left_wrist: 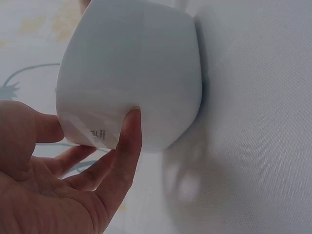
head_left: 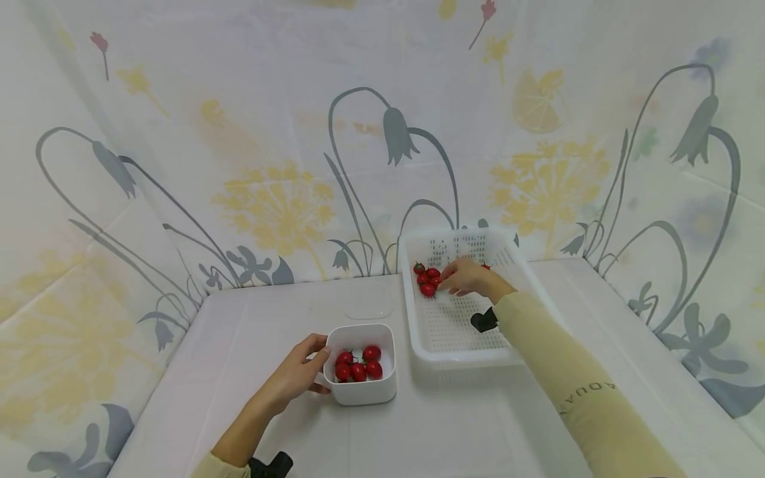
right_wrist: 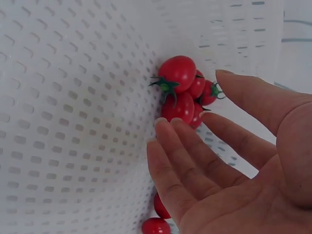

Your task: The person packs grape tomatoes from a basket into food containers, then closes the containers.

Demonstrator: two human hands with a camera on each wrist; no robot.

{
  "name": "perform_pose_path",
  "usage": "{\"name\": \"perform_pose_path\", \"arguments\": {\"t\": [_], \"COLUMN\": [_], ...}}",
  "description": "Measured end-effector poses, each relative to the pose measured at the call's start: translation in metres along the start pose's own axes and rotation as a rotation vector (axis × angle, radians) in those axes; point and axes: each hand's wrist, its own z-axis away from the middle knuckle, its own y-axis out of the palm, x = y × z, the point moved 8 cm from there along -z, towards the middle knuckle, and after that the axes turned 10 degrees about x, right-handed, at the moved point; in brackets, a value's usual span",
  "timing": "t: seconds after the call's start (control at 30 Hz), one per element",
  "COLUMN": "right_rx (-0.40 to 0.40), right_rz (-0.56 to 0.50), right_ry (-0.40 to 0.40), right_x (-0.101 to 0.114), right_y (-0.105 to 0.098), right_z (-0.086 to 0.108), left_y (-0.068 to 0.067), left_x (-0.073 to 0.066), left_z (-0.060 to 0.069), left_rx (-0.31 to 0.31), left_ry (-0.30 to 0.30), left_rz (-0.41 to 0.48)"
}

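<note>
Free room inside the white basket (head_left: 439, 335), near left, between raised walls (head_left: 463, 360), clustered tomatoes (head_left: 427, 290) and the right hand (head_left: 467, 276).

Tomatoes (right_wrist: 178, 73) red, stems (right_wrist: 165, 87) green. Square bowl (head_left: 366, 396) white, small dark print (left_wrist: 98, 135) on side. Basket (head_left: 460, 361) white, slot-patterned in rows. Tabletop (head_left: 358, 441) white. Backdrop cloth (head_left: 251, 79) whitish, patterned with grey-blue drooping flowers (head_left: 396, 135), yellow blossoms (head_left: 277, 206), pinkish-red buds (head_left: 489, 9). Right sleeve (head_left: 562, 368) pale yellow, dark lettering (head_left: 588, 395); wrist device (head_left: 484, 321) black.
</note>
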Motion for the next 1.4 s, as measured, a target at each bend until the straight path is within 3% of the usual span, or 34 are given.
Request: {"name": "perform_pose_path", "arguments": {"t": [0.5, 0.83, 1.4], "right_rx": [0.071, 0.075, 0.103], "right_rz": [0.02, 0.039, -0.042], "right_ry": [0.01, 0.017, 0.003], "right_x": [-0.001, 0.0, 0.0], "right_y": [0.015, 0.021, 0.027], "right_z": [-0.008, -0.015, -0.021], "left_y": [0.0, 0.0, 0.0], "left_x": [-0.001, 0.0, 0.0], "left_z": [0.0, 0.0, 0.0], "left_rx": [0.006, 0.009, 0.006], "left_ry": [0.0, 0.0, -0.002], "left_rz": [0.005, 0.0, 0.002]}}
